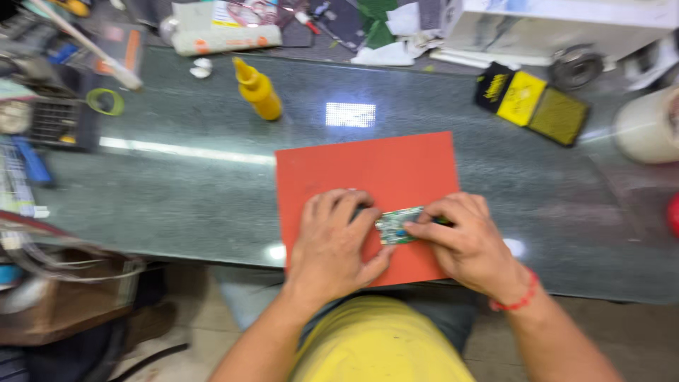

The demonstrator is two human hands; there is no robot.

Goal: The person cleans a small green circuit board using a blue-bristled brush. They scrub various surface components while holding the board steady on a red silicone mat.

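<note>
A small green circuit board (396,225) lies on a red mat (368,177) at the near edge of a grey stone worktop. My left hand (332,244) covers the board's left end, fingers curled over it. My right hand (463,240), with a red cord on the wrist, pinches the board's right end with thumb and fingertips. Part of the board is hidden under both hands.
A yellow squeeze bottle (259,90) stands behind the mat. A black and yellow box (530,102) lies at the back right, a white roll (647,127) at the far right. Tools and clutter (49,113) crowd the left side and back edge.
</note>
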